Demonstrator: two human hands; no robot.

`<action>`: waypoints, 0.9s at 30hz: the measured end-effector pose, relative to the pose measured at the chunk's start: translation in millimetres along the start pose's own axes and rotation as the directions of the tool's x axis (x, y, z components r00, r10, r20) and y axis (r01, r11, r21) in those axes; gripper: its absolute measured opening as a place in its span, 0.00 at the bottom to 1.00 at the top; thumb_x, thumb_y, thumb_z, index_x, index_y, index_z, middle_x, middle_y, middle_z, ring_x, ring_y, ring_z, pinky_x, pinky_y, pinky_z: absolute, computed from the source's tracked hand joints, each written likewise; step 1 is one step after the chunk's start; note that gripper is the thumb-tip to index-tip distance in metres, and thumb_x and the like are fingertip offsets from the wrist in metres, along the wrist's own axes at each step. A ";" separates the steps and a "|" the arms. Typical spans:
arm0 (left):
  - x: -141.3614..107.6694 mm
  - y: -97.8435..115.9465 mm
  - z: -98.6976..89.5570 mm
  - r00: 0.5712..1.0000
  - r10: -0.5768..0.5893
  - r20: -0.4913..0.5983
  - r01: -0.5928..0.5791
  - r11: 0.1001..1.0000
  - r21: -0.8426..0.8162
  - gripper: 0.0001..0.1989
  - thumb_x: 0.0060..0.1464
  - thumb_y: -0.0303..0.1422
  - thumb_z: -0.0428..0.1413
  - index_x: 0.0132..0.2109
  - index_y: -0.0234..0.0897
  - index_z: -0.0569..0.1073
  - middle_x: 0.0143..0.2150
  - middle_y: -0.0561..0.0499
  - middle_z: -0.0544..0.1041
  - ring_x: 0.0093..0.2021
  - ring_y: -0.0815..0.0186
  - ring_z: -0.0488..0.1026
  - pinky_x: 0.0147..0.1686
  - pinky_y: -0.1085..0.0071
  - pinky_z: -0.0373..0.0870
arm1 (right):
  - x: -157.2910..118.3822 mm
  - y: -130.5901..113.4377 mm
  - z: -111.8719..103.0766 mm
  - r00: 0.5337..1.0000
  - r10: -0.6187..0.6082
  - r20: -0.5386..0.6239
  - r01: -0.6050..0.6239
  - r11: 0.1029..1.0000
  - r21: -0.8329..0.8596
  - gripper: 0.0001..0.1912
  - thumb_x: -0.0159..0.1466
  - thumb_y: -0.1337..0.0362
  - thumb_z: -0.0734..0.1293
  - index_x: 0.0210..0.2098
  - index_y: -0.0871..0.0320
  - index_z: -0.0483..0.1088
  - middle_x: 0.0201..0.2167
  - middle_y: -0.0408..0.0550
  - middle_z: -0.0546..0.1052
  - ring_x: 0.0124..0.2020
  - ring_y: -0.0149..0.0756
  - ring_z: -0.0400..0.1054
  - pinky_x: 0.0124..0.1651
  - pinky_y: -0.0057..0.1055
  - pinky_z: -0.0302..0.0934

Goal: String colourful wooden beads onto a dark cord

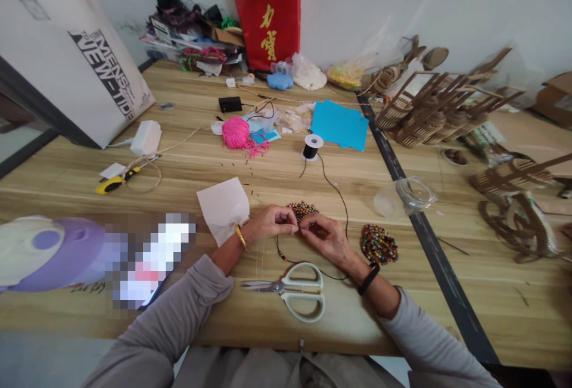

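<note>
My left hand point(272, 222) and my right hand point(326, 238) meet fingertip to fingertip over the table, both pinching a thin black cord point(345, 209). A few small beads point(281, 255) sit on the part that hangs below my left hand. The cord runs from a white spool point(313, 146) with black cord around it. Just behind my hands lies a pile of multicoloured beads point(302, 209), and a second heap of beads point(379, 244) is to the right. Scissors point(283, 288) with pale handles lie in front of my hands.
A white paper point(222, 204) lies left of my hands, with a phone point(156, 263) farther left. Behind are pink yarn point(236, 133) and blue sheets point(339, 124). Clear plastic containers point(413, 193) and brown woven baskets point(433, 114) stand at the right. A yellow-handled tool point(109, 184) is at left.
</note>
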State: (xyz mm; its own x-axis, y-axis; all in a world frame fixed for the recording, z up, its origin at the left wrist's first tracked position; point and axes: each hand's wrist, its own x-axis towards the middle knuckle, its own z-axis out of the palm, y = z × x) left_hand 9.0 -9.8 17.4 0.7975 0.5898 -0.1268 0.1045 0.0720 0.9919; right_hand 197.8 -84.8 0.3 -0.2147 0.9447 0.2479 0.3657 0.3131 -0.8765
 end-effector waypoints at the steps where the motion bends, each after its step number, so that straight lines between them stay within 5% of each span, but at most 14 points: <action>1: -0.1 0.0 0.0 1.000 -0.002 0.000 0.002 1.000 0.000 0.10 0.48 0.33 0.60 0.29 0.30 0.71 0.25 0.53 0.71 0.27 0.73 0.65 0.30 0.77 0.62 | -0.1 -0.1 0.2 1.000 0.002 0.004 -0.002 1.000 0.007 0.05 0.63 0.63 0.64 0.36 0.57 0.70 0.33 0.48 0.76 0.33 0.33 0.70 0.35 0.28 0.64; 27: 3.0 -7.3 -1.4 0.999 -0.029 -0.026 0.026 0.994 -0.109 0.14 0.43 0.37 0.65 0.29 0.29 0.75 0.24 0.52 0.75 0.27 0.72 0.69 0.32 0.76 0.64 | 3.5 -7.2 -3.7 0.998 -0.068 0.016 0.068 0.998 -0.010 0.04 0.63 0.64 0.66 0.35 0.57 0.71 0.33 0.48 0.75 0.35 0.34 0.69 0.36 0.30 0.63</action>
State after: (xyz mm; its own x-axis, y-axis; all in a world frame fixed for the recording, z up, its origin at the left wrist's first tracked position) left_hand 9.8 -7.5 9.8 0.7784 0.6083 -0.1549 0.0595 0.1741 0.9829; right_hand 197.8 -83.4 9.0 -0.2533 0.9196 0.3003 0.3590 0.3776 -0.8535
